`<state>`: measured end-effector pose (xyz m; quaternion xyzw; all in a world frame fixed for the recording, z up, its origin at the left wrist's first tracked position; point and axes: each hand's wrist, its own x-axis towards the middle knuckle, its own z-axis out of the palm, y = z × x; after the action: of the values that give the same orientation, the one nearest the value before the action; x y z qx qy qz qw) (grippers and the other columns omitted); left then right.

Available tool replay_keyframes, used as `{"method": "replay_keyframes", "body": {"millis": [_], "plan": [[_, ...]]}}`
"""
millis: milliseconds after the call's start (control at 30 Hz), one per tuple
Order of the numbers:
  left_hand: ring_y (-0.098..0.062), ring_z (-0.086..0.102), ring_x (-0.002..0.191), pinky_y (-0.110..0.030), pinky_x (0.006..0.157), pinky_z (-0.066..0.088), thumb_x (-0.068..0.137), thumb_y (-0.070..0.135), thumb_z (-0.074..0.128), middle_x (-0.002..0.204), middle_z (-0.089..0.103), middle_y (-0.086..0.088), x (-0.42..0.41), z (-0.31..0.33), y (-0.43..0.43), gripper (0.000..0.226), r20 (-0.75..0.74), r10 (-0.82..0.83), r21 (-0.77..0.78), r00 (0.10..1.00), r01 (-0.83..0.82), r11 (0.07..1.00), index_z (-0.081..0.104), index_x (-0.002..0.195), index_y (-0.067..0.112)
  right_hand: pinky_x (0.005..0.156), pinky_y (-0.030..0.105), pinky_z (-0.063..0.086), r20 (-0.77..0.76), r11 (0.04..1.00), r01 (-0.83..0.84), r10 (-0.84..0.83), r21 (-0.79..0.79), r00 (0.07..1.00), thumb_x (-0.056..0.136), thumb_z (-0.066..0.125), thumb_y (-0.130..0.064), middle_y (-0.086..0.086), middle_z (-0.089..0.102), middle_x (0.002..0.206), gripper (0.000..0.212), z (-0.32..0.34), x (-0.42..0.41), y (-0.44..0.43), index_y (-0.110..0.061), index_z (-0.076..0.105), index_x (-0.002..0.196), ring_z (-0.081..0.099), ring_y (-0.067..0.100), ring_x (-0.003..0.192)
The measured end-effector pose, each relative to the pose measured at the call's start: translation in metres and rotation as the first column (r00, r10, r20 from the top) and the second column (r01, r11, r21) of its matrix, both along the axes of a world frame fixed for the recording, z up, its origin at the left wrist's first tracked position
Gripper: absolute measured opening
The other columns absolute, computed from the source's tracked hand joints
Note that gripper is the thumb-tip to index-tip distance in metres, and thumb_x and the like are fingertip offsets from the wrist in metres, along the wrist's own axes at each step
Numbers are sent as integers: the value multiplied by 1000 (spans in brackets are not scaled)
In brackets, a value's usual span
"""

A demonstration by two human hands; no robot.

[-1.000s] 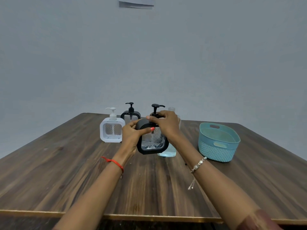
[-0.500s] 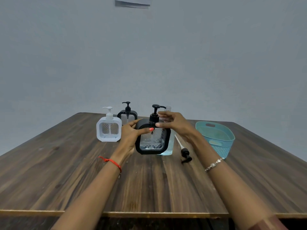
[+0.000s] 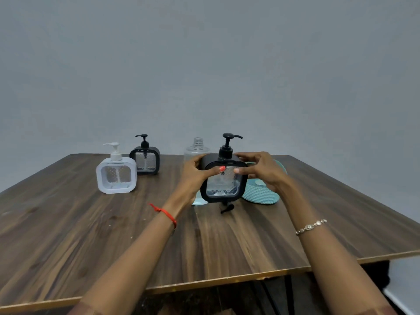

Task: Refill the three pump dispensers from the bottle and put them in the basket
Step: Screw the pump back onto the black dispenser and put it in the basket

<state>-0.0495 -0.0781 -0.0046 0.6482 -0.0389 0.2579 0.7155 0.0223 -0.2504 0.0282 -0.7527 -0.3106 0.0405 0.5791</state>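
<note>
A person's two bare hands hold a black dispenser (image 3: pixel 223 180) upright over the middle of a dark wooden worktop (image 3: pixel 102 242). The left hand (image 3: pixel 194 176) grips its left shoulder, thumb laid across the front and fingers curled behind. The right hand (image 3: pixel 261 170) grips the right shoulder, thumb on the front and fingers curled over the top edge beside the pump neck. The pump is in place, its spout pointing right, and a little clear liquid shows low in the window. Whether the base touches the worktop cannot be told. Just below it a loose black pump (image 3: pixel 227 208) lies on the wood. Behind the left hand stands a clear bottle (image 3: pixel 197 147), uncapped, its base showing pale blue liquid. A teal basket (image 3: pixel 261 195) sits to the right, partly hidden by the black dispenser and the right hand. Well to the left stand a white dispenser (image 3: pixel 116 176) and, just behind it, a second black dispenser (image 3: pixel 145 160), both upright with pumps on. A red thread (image 3: pixel 166 213) circles the left wrist and a bracelet (image 3: pixel 311 227) the right.
</note>
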Motion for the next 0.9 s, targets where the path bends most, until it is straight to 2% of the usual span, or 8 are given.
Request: {"method": "replay_keyframes", "body": {"millis": [100,167,300,533,700,767,833,900], "plan": [[-16,57,113,-21,89,50,76,7,73,124,60,-7,15,11,-19,59,18,-27,68,999,26,997,49,130,6,86,40,54,26,994,98,-99,42,995,71,73,6,6,66,106,53,15,8,-20,-5,59,121,63,23,97],[-13,47,123,-24,98,43,82,10,67,131,52,-3,28,20,-32,61,34,-16,100,999,12,995,41,137,4,85,40,54,34,985,154,-157,80,987,72,72,6,8,65,109,53,25,17,-33,-3,58,122,63,22,95],[-7,51,113,-29,99,44,94,9,51,122,58,0,53,28,-56,34,106,-40,261,994,10,965,53,128,7,81,38,54,42,957,246,-255,157,966,74,70,8,10,63,110,54,41,41,-57,0,55,125,62,23,95],[-19,58,114,-42,101,46,98,11,40,122,63,-6,104,19,-80,34,65,-66,337,996,41,941,52,130,11,85,39,51,25,933,320,-328,166,944,75,66,13,-3,61,93,53,37,81,-72,2,53,126,59,23,96],[-22,59,112,-46,100,45,99,16,39,120,64,-11,124,6,-80,32,-3,-68,401,998,63,914,55,126,8,90,43,51,-8,928,362,-362,86,932,78,66,8,13,58,116,53,13,110,-73,0,52,128,58,28,105],[-22,62,106,-48,98,45,99,19,39,112,67,-12,133,-4,-78,30,-50,-22,427,998,41,903,60,117,9,93,44,50,-11,928,373,-373,15,928,78,68,5,12,56,115,52,3,119,-70,-1,52,127,57,29,107],[-21,63,101,-52,106,35,98,27,38,102,70,-11,137,-14,-74,31,-81,42,463,996,0,886,66,104,12,95,43,49,-9,929,367,-368,-57,930,78,68,2,8,55,112,47,-6,124,-69,-3,53,123,56,26,106],[-20,56,110,-50,117,2,100,27,35,98,69,-14,139,-21,-72,37,-122,83,518,989,-8,855,65,96,5,96,42,48,19,923,353,-354,-151,935,78,68,-2,9,55,115,44,-12,126,-68,-6,54,119,55,25,108]]}}
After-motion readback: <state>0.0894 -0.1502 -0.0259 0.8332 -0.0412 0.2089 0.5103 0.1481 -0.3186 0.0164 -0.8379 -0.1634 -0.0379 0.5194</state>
